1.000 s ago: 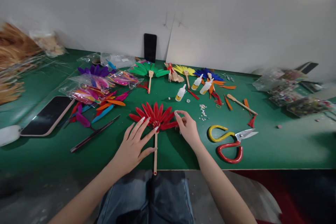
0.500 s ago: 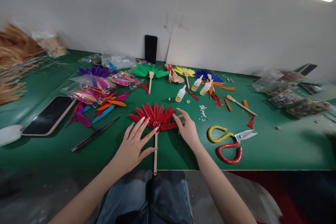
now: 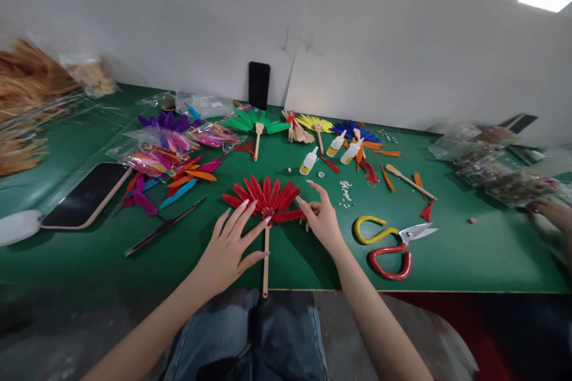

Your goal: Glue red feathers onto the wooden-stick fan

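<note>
A red feather fan (image 3: 269,193) with a thin wooden handle (image 3: 266,262) lies spread in front of me, the handle reaching the table's front edge. My left hand (image 3: 232,241) rests over its lower left side, fingers stretched and apart, one fingertip at the centre where the feathers meet. At the fan's right side is my right hand (image 3: 320,214), thumb by the tip of a red feather and index finger raised away from it. The other fingers curl underneath, partly hidden. I see nothing held in either hand.
Scissors (image 3: 397,244) lie right of my hands, near small white beads (image 3: 345,190) and glue bottles (image 3: 309,161). Left are tweezers (image 3: 165,227), bagged feathers (image 3: 165,152) and a phone (image 3: 87,196). Behind stands a green fan (image 3: 257,121). Another person's hand (image 3: 554,214) shows at the right edge.
My right index finger has lifted away from the thumb, opening the gap between them. My left hand stays in place. Another person's hand has come in at the right edge.
</note>
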The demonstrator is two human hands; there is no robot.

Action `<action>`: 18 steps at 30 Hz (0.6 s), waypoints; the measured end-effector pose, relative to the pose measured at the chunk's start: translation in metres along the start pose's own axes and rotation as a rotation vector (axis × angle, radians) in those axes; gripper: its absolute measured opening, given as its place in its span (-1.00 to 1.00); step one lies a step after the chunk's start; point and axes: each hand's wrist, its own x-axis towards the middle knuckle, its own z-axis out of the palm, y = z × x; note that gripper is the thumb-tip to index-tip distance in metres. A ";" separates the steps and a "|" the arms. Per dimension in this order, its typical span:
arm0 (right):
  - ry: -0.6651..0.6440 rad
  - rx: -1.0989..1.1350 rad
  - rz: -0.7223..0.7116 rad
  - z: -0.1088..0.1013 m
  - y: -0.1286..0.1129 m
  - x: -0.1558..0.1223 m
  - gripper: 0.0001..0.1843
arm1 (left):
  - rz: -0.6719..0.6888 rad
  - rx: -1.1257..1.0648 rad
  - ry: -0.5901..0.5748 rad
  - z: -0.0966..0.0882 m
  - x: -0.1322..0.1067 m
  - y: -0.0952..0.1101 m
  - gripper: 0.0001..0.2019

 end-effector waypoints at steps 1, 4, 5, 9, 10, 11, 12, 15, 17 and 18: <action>-0.026 0.033 0.001 -0.001 -0.001 -0.001 -0.23 | 0.000 0.003 0.000 0.000 0.000 0.000 -0.45; -0.078 0.051 -0.021 -0.002 -0.005 -0.001 -0.18 | 0.004 0.004 0.009 0.000 0.000 0.000 -0.45; -0.088 0.028 -0.033 -0.002 -0.006 -0.001 -0.21 | 0.006 0.004 0.014 0.001 0.000 -0.001 -0.45; -0.104 -0.089 -0.092 -0.004 -0.009 0.004 -0.31 | 0.016 0.011 0.023 0.001 -0.001 -0.001 -0.46; -0.114 -0.116 -0.103 -0.005 -0.010 0.006 -0.33 | 0.017 0.013 0.024 0.001 -0.001 -0.001 -0.46; -0.124 -0.139 -0.109 -0.006 -0.010 0.007 -0.35 | 0.017 0.014 0.024 0.001 -0.001 -0.001 -0.45; -0.134 -0.157 -0.111 -0.006 -0.010 0.009 -0.36 | 0.018 0.015 0.024 0.001 -0.001 -0.001 -0.45; -0.147 -0.168 -0.103 -0.006 -0.008 0.010 -0.40 | 0.014 0.020 0.022 0.000 -0.001 0.000 -0.46; -0.141 -0.149 -0.093 -0.005 -0.005 0.010 -0.41 | 0.012 0.024 0.017 0.000 -0.001 0.000 -0.44; -0.138 -0.135 -0.089 -0.005 -0.003 0.009 -0.41 | 0.010 0.026 0.015 0.001 -0.001 -0.001 -0.43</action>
